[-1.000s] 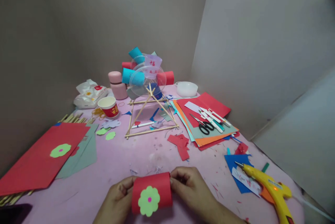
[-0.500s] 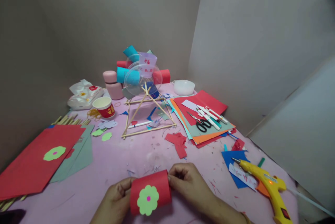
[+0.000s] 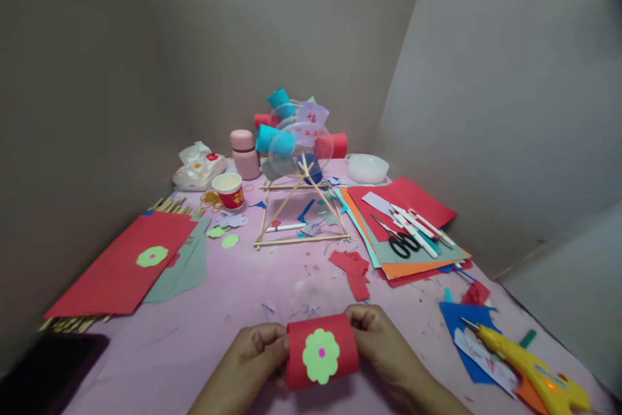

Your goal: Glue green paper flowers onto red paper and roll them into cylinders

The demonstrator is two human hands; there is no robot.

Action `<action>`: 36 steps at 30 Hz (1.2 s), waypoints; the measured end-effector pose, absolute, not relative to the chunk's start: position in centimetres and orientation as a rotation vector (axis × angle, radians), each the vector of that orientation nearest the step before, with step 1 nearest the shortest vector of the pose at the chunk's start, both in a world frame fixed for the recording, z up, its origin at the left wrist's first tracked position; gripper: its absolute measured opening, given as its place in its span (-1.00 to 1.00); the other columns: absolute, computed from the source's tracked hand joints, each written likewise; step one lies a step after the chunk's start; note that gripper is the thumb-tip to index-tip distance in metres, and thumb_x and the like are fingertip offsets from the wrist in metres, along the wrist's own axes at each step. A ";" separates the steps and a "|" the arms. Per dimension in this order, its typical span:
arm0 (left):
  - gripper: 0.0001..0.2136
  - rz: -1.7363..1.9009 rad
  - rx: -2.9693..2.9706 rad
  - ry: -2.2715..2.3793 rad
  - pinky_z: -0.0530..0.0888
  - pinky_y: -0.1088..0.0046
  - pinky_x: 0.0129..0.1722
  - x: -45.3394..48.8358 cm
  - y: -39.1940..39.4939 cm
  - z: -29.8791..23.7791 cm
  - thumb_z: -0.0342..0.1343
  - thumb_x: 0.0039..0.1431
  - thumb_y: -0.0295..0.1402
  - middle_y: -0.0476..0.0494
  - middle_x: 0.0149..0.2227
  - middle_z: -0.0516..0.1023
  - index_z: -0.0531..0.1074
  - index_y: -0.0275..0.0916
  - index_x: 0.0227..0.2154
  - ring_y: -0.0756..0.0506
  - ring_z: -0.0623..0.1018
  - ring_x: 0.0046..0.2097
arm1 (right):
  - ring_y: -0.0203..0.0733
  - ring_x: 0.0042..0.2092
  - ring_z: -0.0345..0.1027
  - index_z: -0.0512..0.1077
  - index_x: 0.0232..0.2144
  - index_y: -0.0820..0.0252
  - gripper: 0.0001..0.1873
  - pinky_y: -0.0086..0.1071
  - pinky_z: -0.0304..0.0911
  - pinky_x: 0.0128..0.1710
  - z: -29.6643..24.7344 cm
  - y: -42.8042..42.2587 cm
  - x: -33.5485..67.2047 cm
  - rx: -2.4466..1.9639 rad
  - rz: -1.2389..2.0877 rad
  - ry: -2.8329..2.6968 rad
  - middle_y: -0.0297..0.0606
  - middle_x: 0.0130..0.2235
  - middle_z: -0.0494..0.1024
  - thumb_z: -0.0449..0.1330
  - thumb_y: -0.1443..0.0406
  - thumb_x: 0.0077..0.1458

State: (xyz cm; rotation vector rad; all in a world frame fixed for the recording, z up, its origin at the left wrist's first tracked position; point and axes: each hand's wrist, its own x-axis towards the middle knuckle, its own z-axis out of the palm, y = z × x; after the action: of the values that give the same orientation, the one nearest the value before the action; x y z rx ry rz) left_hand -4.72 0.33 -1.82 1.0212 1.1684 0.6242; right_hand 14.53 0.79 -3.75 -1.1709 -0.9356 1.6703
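Observation:
Both my hands hold a rolled red paper tube (image 3: 340, 337) with a green flower sticker (image 3: 320, 355) facing me, low over the pink table (image 3: 218, 331). My left hand (image 3: 253, 353) pinches its left end with closed fingers. My right hand (image 3: 381, 344) pinches the right end the same way. Further back stands a stick-framed wheel model (image 3: 299, 162) with blue and red paper tubes around clear discs.
A yellow glue gun (image 3: 529, 370) lies at the right front on blue paper. Stacked coloured sheets with scissors (image 3: 401, 243) and pens sit right of centre. A red sheet (image 3: 121, 266) with a flower lies left. A paper cup (image 3: 229, 190), pink bottle (image 3: 244, 153) and white bowl (image 3: 367, 168) stand behind.
The view has swung left, so everything sits further right in the picture. Both hands keep the same hold on the red tube, which has hardly moved on the table.

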 end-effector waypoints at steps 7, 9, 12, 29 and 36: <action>-0.74 0.732 0.999 1.012 0.21 0.58 -0.52 -4.8 -0.2 -1.4 0.23 -0.12 -0.18 0.07 -0.64 0.38 0.45 -0.32 -0.60 0.08 0.29 -0.56 | -0.44 -0.65 0.20 0.36 -0.73 0.26 -0.71 -0.55 0.09 -0.60 -4.0 0.6 14.5 -1.110 1.883 -0.685 -0.44 -0.70 0.44 0.45 0.39 -0.46; -0.76 0.729 0.995 1.005 0.22 0.58 -0.51 -4.9 -0.3 -1.4 0.24 -0.14 -0.21 0.06 -0.62 0.40 0.49 -0.32 -0.55 0.07 0.30 -0.55 | -0.44 -0.67 0.19 0.35 -0.75 0.26 -0.69 -0.55 0.09 -0.62 -4.1 0.5 14.6 -1.123 1.890 -0.654 -0.43 -0.72 0.44 0.46 0.40 -0.50; -0.78 0.705 0.994 1.001 0.21 0.59 -0.53 -5.0 -0.5 -1.5 0.22 -0.12 -0.21 0.07 -0.64 0.39 0.50 -0.32 -0.54 0.08 0.29 -0.57 | -0.41 -0.67 0.21 0.35 -0.75 0.25 -0.67 -0.54 0.09 -0.65 -4.6 0.6 14.7 -1.145 1.890 -0.610 -0.40 -0.72 0.46 0.47 0.41 -0.54; -0.78 0.765 1.134 1.122 0.25 0.56 -0.48 -4.7 -0.3 -1.7 0.04 0.05 -0.30 0.04 -0.60 0.41 0.46 -0.30 -0.58 0.02 0.35 -0.51 | -0.43 -0.65 0.16 0.37 -0.71 0.26 -0.74 -0.53 0.08 -0.61 -4.7 0.5 14.2 -1.142 1.795 -0.712 -0.44 -0.71 0.40 0.42 0.38 -0.41; -0.74 0.696 1.032 1.143 0.37 0.48 -0.44 -4.2 -0.1 -1.4 0.11 -0.04 -0.19 -0.01 -0.63 0.48 0.54 -0.31 -0.47 -0.06 0.44 -0.50 | -0.45 -0.66 0.08 0.37 -0.67 0.27 -0.80 -0.53 0.00 -0.61 -4.8 0.6 14.1 -1.216 1.666 -0.950 -0.50 -0.74 0.31 0.33 0.32 -0.22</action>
State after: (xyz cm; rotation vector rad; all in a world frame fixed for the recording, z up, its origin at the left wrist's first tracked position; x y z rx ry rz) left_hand -4.18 -0.11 -1.35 1.0320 1.1428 0.6956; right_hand 14.11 0.64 -4.85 -1.2162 -0.9497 1.6662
